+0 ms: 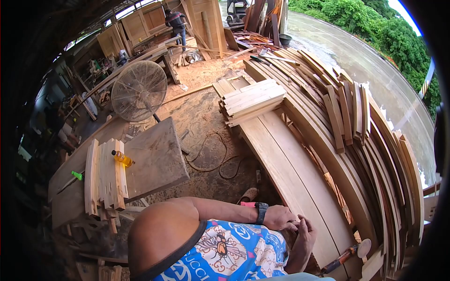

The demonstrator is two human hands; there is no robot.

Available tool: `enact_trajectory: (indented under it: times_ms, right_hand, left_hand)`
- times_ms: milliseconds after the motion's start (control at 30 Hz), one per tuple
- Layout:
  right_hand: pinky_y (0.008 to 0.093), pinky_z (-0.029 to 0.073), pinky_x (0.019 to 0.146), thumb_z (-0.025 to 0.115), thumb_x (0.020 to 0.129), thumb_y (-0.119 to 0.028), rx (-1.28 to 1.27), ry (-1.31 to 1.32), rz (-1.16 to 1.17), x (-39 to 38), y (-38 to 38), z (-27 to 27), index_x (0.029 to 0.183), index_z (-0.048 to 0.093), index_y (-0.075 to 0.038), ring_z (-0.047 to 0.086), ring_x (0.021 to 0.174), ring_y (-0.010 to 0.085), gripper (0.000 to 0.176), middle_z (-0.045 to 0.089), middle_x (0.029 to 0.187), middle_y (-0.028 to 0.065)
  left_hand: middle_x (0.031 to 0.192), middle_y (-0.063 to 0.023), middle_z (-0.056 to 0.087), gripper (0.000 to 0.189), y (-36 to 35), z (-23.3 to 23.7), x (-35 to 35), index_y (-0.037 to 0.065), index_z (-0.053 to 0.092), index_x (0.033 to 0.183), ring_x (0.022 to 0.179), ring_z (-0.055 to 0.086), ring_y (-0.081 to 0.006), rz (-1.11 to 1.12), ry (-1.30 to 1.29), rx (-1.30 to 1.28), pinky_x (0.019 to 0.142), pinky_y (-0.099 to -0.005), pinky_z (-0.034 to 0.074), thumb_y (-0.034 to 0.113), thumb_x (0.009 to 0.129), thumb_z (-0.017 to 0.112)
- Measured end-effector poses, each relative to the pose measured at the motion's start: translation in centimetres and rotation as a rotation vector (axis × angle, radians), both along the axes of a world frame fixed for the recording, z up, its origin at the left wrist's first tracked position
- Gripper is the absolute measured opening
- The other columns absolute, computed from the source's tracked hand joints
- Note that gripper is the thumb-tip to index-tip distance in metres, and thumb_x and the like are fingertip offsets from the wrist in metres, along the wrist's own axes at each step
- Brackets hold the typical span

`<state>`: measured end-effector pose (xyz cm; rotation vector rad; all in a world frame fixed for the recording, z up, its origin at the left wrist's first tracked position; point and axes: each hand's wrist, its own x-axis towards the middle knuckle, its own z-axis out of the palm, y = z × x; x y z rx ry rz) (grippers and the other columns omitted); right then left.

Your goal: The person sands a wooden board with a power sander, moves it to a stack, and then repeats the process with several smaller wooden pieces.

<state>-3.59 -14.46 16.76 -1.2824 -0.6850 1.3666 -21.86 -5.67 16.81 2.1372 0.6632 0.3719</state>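
My left hand [280, 218], with a dark watch on its wrist, is in front of my body with its fingers bent in a pinch. Close against it, my right hand [305, 235] has thumb and fingertips pressed together. Whatever is between the fingertips is too small to make out. Both hands are above the near side of a long pale wooden panel [300, 173]. On the panel's near end lies a tool with a dark and brown body and a round pale disc [363, 248], just beyond my right hand.
Stacked wood strips [255, 100] sit across the panel's far end. Long boards [375, 187] are piled beyond it. At left, a worktable [154, 159] holds wood pieces, a yellow bottle [123, 158] and a green-handled tool [76, 175]. A large fan [139, 91] and a person [176, 23] are farther back.
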Motion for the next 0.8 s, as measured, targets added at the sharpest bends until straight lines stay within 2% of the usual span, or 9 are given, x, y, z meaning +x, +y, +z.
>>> enact_trajectory:
  times_ms: [367, 800]
  right_hand:
    - [0.0283, 0.058, 0.077, 0.063, 0.104, -0.016, 0.004, 0.035, 0.000, -0.1, 0.0, 0.5, 0.124, 0.064, 0.012, 0.071, 0.080, 0.0187, 0.033, 0.074, 0.092, 0.0151]
    - [0.0287, 0.058, 0.080, 0.064, 0.105, -0.016, 0.000, -0.057, 0.036, -0.1, -0.1, 0.7, 0.125, 0.066, 0.011, 0.072, 0.085, 0.0188, 0.034, 0.074, 0.098, 0.0146]
  left_hand:
    - [0.077, -0.0222, 0.070, 0.047, 0.0, 0.1, 0.0, 0.004, 0.071, 0.087, 0.074, 0.069, -0.0447, 0.003, -0.028, 0.004, 0.064, -0.0536, 0.053, 0.049, 0.100, 0.064]
    - [0.075, -0.0215, 0.070, 0.046, 0.0, 0.1, -0.2, 0.004, 0.070, 0.085, 0.072, 0.068, -0.0444, 0.006, -0.071, 0.002, 0.063, -0.0526, 0.052, 0.048, 0.100, 0.064]
